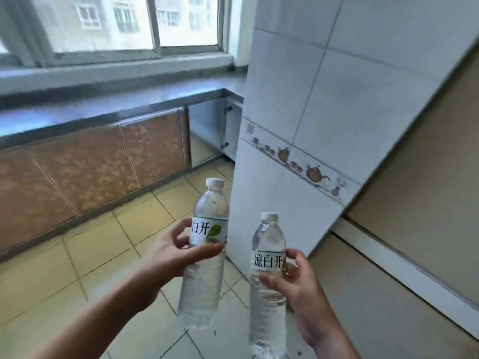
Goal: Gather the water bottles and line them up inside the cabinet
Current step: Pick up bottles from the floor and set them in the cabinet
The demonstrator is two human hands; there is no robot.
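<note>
While each hand grips a clear plastic water bottle, left hand (168, 257) on left bottle (204, 255), right hand (293, 286) on right bottle (268, 281), both near upright, the open cabinet (210, 130) lies ahead, nearer the left hand.

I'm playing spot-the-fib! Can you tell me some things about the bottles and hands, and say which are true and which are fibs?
1. Each hand holds one water bottle. True: the left hand holds the left bottle, the right hand holds the right bottle.
2. The bottle caps are red. False: both are white.
3. The bottles stand on the floor. False: they are held in the air.
4. A cabinet opening shows under the counter. True.
</note>
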